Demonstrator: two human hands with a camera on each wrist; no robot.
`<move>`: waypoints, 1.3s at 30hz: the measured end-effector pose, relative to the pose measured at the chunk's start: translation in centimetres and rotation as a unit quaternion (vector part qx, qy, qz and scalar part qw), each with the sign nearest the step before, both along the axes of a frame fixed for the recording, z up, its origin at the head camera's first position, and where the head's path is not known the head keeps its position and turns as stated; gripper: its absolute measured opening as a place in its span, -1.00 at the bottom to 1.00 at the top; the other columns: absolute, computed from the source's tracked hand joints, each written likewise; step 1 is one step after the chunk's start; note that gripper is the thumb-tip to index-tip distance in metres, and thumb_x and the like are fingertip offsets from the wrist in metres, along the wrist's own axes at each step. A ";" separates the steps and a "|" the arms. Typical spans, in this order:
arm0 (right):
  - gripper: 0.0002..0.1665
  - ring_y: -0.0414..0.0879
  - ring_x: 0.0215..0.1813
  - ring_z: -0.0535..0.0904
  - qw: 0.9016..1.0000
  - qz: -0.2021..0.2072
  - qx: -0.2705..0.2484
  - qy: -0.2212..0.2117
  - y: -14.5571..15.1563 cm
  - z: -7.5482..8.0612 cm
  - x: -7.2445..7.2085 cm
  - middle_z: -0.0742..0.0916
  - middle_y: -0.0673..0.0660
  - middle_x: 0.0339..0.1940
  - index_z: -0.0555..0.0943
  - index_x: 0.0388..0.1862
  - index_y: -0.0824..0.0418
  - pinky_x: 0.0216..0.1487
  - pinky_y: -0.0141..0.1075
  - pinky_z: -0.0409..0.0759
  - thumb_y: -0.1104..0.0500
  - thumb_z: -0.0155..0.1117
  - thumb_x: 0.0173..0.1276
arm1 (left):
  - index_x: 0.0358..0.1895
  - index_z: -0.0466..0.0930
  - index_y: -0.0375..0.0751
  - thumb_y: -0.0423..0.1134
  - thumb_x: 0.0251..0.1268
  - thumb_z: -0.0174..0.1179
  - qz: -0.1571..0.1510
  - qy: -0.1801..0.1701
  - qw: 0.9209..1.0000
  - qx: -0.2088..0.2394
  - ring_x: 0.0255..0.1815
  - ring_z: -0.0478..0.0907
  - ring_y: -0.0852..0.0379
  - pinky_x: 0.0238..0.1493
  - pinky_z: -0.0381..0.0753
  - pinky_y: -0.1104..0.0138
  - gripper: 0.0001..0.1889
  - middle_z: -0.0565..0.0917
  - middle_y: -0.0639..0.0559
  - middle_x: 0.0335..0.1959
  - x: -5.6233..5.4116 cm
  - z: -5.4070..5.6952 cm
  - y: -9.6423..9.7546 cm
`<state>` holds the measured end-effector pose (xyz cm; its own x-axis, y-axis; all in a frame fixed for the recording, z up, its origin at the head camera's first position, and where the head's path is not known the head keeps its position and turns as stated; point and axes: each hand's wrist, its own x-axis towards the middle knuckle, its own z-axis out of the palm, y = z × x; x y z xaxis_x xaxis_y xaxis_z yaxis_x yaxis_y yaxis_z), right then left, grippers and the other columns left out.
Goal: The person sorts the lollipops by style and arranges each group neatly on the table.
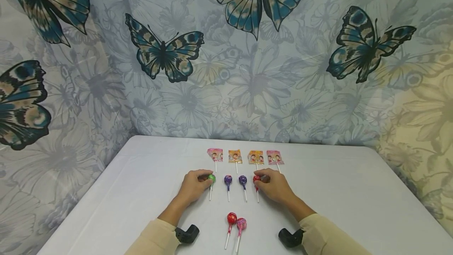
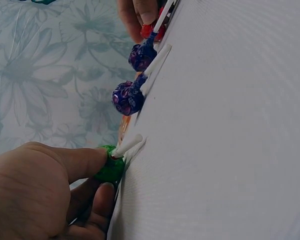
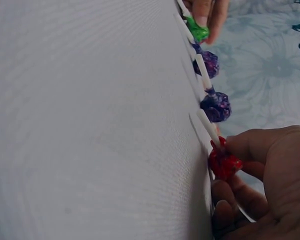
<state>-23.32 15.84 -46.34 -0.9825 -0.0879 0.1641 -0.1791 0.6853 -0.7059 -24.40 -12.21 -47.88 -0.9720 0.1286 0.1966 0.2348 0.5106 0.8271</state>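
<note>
My left hand [image 1: 194, 186] pinches the head of a green lollipop [image 2: 110, 167] at the left end of a row on the table. At the row's right end, my right hand [image 1: 274, 186] pinches a red lollipop [image 3: 224, 162] by its wrapped head. Between the hands lie two purple lollipops, the left one [image 1: 228, 180] and the right one [image 1: 242, 180], their white sticks pointing toward me. Nearer me, a second red lollipop [image 1: 231, 218] lies beside a pink lollipop [image 1: 241, 224], heads close together.
Behind the row lie flat-wrapped lollipops, two pink-wrapped ones [image 1: 215, 154] [image 1: 275, 157] outside and two orange-wrapped ones [image 1: 235, 156] [image 1: 256, 157] between them. The white table [image 1: 141, 192] meets a butterfly-patterned backdrop [image 1: 255, 101]. Black devices [image 1: 188, 234] [image 1: 291, 238] sit at both wrists.
</note>
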 end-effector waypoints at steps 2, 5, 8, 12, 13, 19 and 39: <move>-0.71 -0.15 -0.33 0.50 1.000 0.001 0.002 0.002 0.0 0.0 0.0 0.67 -0.03 -0.29 0.72 -0.08 0.19 -0.34 -0.24 0.47 0.29 0.42 0.18 | -0.04 0.70 -0.25 -0.37 0.18 0.34 0.001 -0.003 1.000 0.001 -0.36 0.50 0.17 -0.32 0.53 0.32 -0.74 0.61 0.09 -0.36 0.0 0.0 0.0; -0.72 -0.15 -0.32 0.50 1.000 -0.001 0.004 0.004 0.0 0.0 0.0 0.67 -0.03 -0.31 0.72 -0.08 0.19 -0.32 -0.23 0.47 0.29 0.41 0.19 | -0.04 0.70 -0.25 -0.37 0.18 0.34 0.002 -0.006 1.000 0.002 -0.37 0.49 0.17 -0.33 0.52 0.32 -0.74 0.61 0.09 -0.36 0.0 0.0 0.1; -0.72 -0.15 -0.31 0.51 1.000 -0.003 0.004 0.006 0.1 0.0 0.0 0.67 -0.04 -0.32 0.72 -0.08 0.19 -0.30 -0.22 0.48 0.30 0.41 0.20 | -0.04 0.70 -0.25 -0.37 0.18 0.34 0.002 -0.008 1.000 0.004 -0.36 0.49 0.16 -0.33 0.52 0.32 -0.74 0.61 0.09 -0.36 0.0 0.0 0.1; -0.73 -0.14 -0.30 0.52 1.000 -0.001 -0.004 0.012 0.1 0.2 0.1 0.67 -0.02 -0.32 0.72 -0.08 0.22 -0.30 -0.21 0.48 0.31 0.40 0.20 | -0.03 0.69 -0.27 -0.39 0.18 0.33 0.001 -0.011 1.000 0.009 -0.36 0.48 0.16 -0.33 0.52 0.33 -0.74 0.59 0.08 -0.37 0.0 0.1 0.2; -0.73 -0.14 -0.30 0.52 1.000 0.000 -0.006 0.014 0.1 0.2 0.2 0.67 -0.02 -0.33 0.72 -0.08 0.23 -0.30 -0.21 0.48 0.31 0.40 0.20 | -0.03 0.69 -0.27 -0.39 0.18 0.32 0.001 -0.012 1.000 0.009 -0.36 0.48 0.16 -0.33 0.52 0.33 -0.74 0.59 0.08 -0.37 0.0 0.1 0.2; -0.73 -0.14 -0.30 0.52 1.000 -0.003 -0.006 0.018 0.2 0.3 0.3 0.67 -0.03 -0.33 0.72 -0.08 0.23 -0.30 -0.22 0.48 0.31 0.39 0.20 | -0.03 0.69 -0.28 -0.41 0.18 0.32 0.000 -0.014 1.000 0.010 -0.36 0.48 0.15 -0.34 0.52 0.33 -0.73 0.58 0.08 -0.38 0.1 0.1 0.3; -0.67 -0.01 -0.10 0.59 0.999 -0.018 -0.022 0.022 1.3 1.4 1.0 0.71 0.09 -0.09 0.68 0.00 0.20 -0.24 -0.16 0.54 0.22 0.37 0.23 | -0.04 0.70 -0.26 -0.39 0.17 0.33 0.005 -0.015 1.000 0.008 -0.36 0.48 0.15 -0.31 0.52 0.31 -0.73 0.59 0.09 -0.38 0.0 -0.3 0.1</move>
